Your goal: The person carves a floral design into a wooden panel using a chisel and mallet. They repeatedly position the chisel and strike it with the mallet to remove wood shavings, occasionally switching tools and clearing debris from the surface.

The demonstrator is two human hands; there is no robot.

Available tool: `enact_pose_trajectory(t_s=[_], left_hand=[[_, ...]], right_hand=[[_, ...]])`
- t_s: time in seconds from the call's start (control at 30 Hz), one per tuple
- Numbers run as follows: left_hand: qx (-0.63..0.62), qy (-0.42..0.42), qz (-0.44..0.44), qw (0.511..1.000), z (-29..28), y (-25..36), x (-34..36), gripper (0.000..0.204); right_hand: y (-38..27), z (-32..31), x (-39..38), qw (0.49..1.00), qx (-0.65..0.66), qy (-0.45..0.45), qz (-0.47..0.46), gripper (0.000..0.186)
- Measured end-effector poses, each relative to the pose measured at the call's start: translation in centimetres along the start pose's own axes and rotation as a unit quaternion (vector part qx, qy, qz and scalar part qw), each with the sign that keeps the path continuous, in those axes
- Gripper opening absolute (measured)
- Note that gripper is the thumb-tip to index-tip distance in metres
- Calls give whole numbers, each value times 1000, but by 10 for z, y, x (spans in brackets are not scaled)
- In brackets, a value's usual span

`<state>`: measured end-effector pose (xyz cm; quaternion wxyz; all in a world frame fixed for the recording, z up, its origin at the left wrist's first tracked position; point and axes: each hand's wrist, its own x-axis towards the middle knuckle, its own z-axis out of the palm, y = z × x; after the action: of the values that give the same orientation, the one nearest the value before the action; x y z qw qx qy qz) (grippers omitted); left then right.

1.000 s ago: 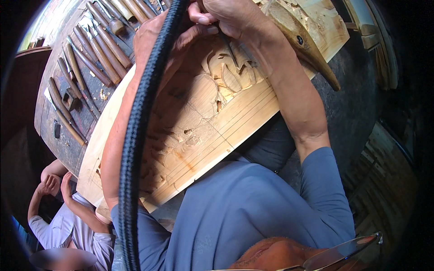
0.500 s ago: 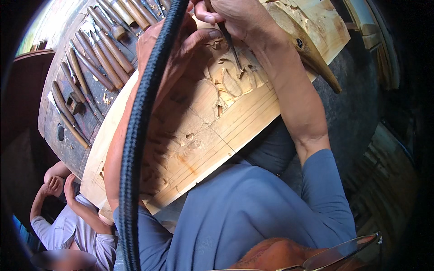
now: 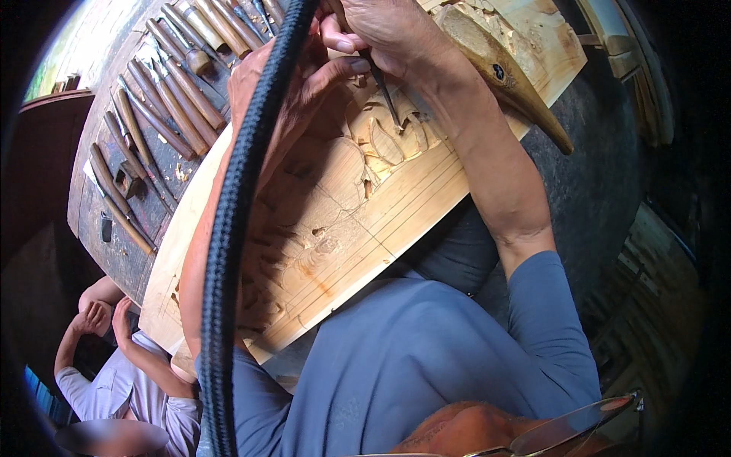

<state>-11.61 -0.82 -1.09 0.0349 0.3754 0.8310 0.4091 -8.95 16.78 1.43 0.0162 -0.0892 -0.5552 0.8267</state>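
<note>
A pale wooden board (image 3: 358,228) with carved leaf shapes and pencil lines lies aslant in front of me. My right hand (image 3: 384,34) is closed around a carving chisel (image 3: 386,95), whose dark shaft slants down to the carved part near the board's far side. A small wood chip sits at its tip. My left hand (image 3: 285,95) rests over the board, its thumb against the shaft and its other fingers bent. A black braided cable (image 3: 242,167) crosses the view and hides part of this hand and forearm. The chisel's handle is mostly hidden.
Several wooden-handled chisels (image 3: 179,103) lie in a row on the dark workbench (image 3: 114,221) at the left. Partly behind my right forearm, a wooden mallet (image 3: 525,91) rests on the board. Another person (image 3: 126,381) sits at the lower left, hands raised near the bench.
The chisel tip has shifted slightly left and nearer along the carving, both hands moving with it. Loose chips around it have changed. The mallet stays where it lay.
</note>
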Motion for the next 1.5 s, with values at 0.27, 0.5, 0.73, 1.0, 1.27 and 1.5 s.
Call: enact_pose_trajectory(t_s=[0.27, 0.5, 0.73, 1.0, 1.27, 1.5], left_hand=[[28, 36, 41, 998, 7, -10, -2, 51], [-103, -71, -59, 990, -10, 21, 4, 25], [-13, -49, -26, 998, -8, 2, 2, 38], [-179, 22, -71, 981, 1, 0, 6, 17], [-255, 12, -147, 956, -13, 7, 8, 13], [-229, 17, -168, 959, -13, 11, 3, 16]], right_hand=[[-4, 4, -5, 999, 7, 17, 42, 36], [-10, 10, -13, 998, 8, 39, 39, 35], [-21, 8, -22, 999, 0, 37, -8, 38], [-72, -62, -98, 992, -19, 33, -119, 35], [-66, -84, -130, 979, 175, 3, -107, 63], [-59, -82, -129, 983, 150, -22, -106, 65]])
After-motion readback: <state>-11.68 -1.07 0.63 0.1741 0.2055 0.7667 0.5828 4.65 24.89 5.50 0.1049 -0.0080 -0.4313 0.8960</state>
